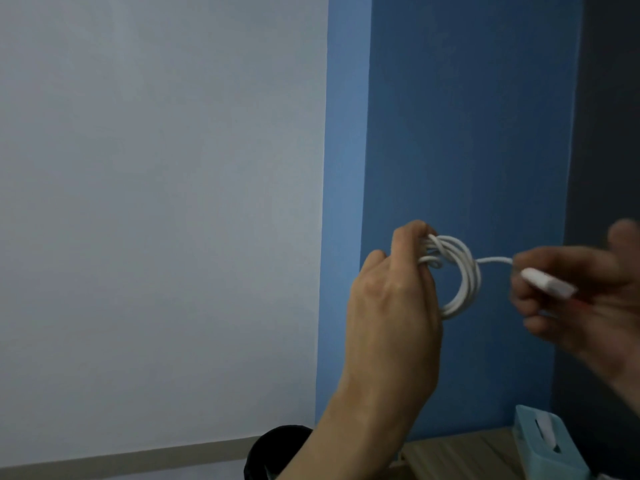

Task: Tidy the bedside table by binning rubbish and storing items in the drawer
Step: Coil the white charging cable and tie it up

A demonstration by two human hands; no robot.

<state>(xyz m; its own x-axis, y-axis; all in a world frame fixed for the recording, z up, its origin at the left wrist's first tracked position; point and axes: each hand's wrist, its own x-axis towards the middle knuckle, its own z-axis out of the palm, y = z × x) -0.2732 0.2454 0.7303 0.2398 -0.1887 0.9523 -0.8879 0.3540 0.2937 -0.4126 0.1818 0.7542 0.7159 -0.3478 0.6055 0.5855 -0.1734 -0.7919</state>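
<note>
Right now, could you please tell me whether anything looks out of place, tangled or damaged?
Nothing looks damaged or spilled. The white cable is only partly coiled: the left hand grips its loops, while a loose tail runs to the white plug held in the right hand, which is blurred.

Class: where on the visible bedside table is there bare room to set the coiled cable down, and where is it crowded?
Bare wood shows on the bedside table between its left edge and the teal tissue box. The box crowds the right side. The rest of the top is out of frame.
</note>
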